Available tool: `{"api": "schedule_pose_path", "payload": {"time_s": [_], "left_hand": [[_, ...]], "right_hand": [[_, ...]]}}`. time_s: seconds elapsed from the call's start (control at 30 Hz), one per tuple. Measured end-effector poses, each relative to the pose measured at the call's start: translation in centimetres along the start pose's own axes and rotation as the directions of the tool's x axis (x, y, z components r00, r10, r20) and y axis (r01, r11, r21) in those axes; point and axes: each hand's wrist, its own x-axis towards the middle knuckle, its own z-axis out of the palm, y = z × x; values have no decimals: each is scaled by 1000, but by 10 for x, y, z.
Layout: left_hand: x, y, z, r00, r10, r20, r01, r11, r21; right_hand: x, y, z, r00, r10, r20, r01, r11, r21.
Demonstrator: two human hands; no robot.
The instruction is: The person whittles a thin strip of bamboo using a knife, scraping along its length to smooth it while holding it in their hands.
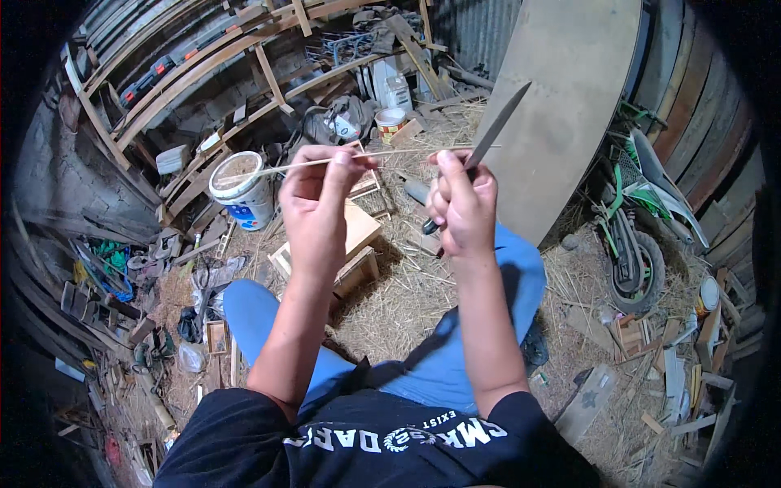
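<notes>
A thin pale wooden stick stretches level between my two raised hands, its left end reaching past the left hand. My left hand is closed on the stick, pinching it between thumb and fingers. In my right hand is a knife, its long blade pointing up and to the right and its dark handle end showing under the fist. The thumb and forefinger of that same hand also pinch the stick close to its right end, beside the blade. Below the hands stands a small wooden box-like stool, partly hidden by my left forearm.
Straw and wood scraps cover the floor. A white bucket stands at left, a smaller tub farther back. A large board leans at right, near a green-and-white motorbike. Wooden shelving runs along the back left.
</notes>
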Motion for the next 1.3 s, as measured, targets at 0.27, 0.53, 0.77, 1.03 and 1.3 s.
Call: {"api": "schedule_pose_path", "payload": {"time_s": [0.27, 0.53, 0.77, 1.03, 1.3], "left_hand": [[-10, 30, -37, 999, 45, 5, -45, 998, 37], [-18, 29, -38, 1000, 1, -9, 0, 1000, 30], [-5, 9, -71, 992, -91, -92, 95, 995, 40], [-3, -14, -103, 946, -230, -231, 242, 970, 29], [1, -22, -120, 941, -181, -286, 233, 959, 160]], "right_hand": [[-20, 1, 51, 999, 17, 37, -9, 978, -209], [-10, 12, 73, 999, 47, 21, -44, 990, -138], [25, 22, 47, 997, 76, -12, -77, 977, -200], [60, 51, 9, 985, 161, -57, -169, 968, -185], [69, 78, 1, 963, 268, -26, -268, 950, -157]]}}
